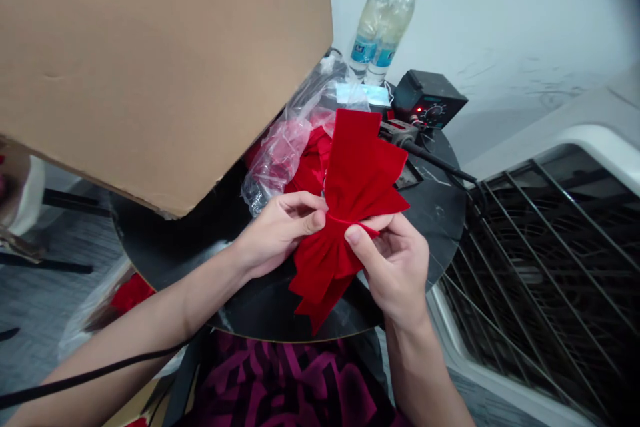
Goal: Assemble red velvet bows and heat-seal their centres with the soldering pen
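Note:
A red velvet bow (357, 173) is held above the round black table (440, 213). My left hand (280, 227) pinches its middle from the left, fingers closed on the fabric. My right hand (395, 263) grips the same middle from the right, thumb pressed on the narrow red band around the centre. The bow's upper tails fan upward and its lower tails (320, 280) hang down between my wrists. Behind it lies a clear plastic bag (285, 147) with more red fabric pieces inside.
A large cardboard box (150, 60) fills the upper left, overhanging the table. Two water bottles (383, 23) stand at the back by the wall, beside a black soldering station (430, 100) with a red light. A white wire-grille frame (545, 247) sits on the right.

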Tool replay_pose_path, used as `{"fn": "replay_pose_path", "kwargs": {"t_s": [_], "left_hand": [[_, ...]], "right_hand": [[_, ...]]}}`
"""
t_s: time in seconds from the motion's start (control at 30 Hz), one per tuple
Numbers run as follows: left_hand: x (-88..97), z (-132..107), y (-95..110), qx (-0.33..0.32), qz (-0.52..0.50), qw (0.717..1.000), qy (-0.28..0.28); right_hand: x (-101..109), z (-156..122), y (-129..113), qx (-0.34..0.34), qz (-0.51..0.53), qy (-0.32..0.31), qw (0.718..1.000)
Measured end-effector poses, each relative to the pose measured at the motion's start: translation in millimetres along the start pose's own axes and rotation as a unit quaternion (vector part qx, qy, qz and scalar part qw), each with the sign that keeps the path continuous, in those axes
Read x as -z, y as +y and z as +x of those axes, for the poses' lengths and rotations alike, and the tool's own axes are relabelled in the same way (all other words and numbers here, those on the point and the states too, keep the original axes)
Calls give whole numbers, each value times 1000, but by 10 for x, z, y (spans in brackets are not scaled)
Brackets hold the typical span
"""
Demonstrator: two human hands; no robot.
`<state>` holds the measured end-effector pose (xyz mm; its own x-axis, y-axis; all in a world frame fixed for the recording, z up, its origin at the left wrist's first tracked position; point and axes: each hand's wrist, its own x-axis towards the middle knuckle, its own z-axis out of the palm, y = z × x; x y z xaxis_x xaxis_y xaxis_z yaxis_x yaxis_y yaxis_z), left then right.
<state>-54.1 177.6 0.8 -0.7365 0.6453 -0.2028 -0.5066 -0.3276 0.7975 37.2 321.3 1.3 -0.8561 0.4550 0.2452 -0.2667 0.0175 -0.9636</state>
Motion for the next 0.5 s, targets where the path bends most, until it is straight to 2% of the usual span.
{"fn": "replay_pose_path", "kwargs": {"t_s": [0.1,0.23,0.4,0.5], "left_hand": [[-2,-6,-22,-67,68,995,42],[19,-47,-16,-96,163,978,93],[18,-99,32,-95,196,972,89],[27,-106,42,-121,209,967,77]], "right_hand": [[40,22,27,30,-71,13,997],[114,38,86,63,-148,-6,987],[166,28,105,102,-215,-28,971],[176,2,93,134,-250,-37,958]]}}
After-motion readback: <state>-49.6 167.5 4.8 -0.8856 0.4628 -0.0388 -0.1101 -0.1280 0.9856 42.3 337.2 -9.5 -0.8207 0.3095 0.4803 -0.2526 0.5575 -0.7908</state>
